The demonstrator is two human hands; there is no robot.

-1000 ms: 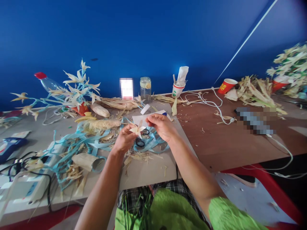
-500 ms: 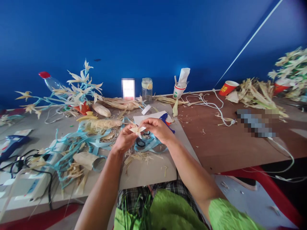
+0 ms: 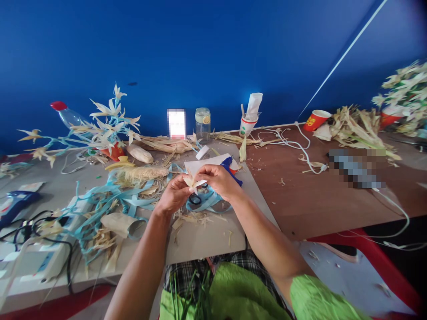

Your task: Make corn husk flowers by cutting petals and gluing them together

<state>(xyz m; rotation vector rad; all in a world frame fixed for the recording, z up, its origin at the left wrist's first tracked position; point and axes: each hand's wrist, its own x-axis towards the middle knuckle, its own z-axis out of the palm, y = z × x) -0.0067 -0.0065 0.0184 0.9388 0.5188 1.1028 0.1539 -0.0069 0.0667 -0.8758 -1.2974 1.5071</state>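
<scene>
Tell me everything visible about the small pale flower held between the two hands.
The flower is small and cream-coloured, with several narrow pointed petals spreading like a star, seemingly made of dried corn husk. It is held above the grey table, pinched between the fingertips of the left hand and the right hand. Its base is hidden by the fingers.

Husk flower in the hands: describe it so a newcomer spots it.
Over the grey table, above the blue ribbon tangle, the left hand and right hand meet. Pinched between them is a small pale husk flower with pointed petals; the other flowers sit on branches.
</scene>
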